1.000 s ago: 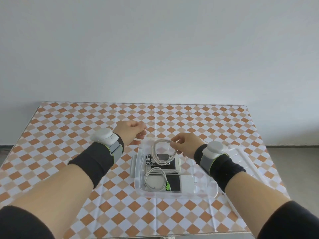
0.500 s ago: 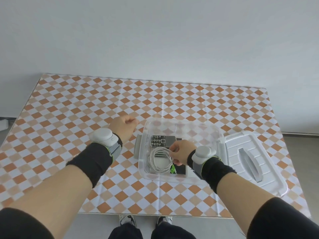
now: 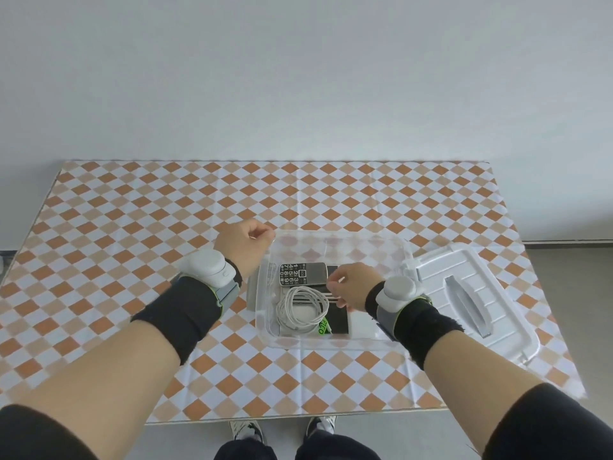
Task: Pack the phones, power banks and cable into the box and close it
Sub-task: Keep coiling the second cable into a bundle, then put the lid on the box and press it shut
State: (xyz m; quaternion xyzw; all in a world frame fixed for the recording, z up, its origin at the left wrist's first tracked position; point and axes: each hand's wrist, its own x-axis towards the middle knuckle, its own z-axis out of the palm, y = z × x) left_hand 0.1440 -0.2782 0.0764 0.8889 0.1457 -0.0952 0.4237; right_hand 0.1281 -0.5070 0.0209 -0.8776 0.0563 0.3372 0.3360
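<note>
A clear plastic box (image 3: pixel 335 343) stands on the checked table. Inside it lies a keypad phone (image 3: pixel 303 274) at the far side, above flat dark-screened phones (image 3: pixel 336 322). A coiled white cable (image 3: pixel 298 308) rests on top of them. My right hand (image 3: pixel 353 288) is inside the box, with its fingers pinched at the coil's right edge. My left hand (image 3: pixel 243 245) is a loose fist at the box's far left corner, holding nothing. Whatever lies under my right hand and wrist is hidden.
The white lid (image 3: pixel 464 293) with a moulded handle lies flat against the box's right side, near the table's right edge. A grey latch (image 3: pixel 252 293) sticks out on the box's left. The checked tablecloth (image 3: pixel 132 227) extends left and behind. My shoes show below the front edge.
My right hand has brought the cable coil down from above the box onto the phones inside. My left hand has closed and drawn in beside the box's far left corner.
</note>
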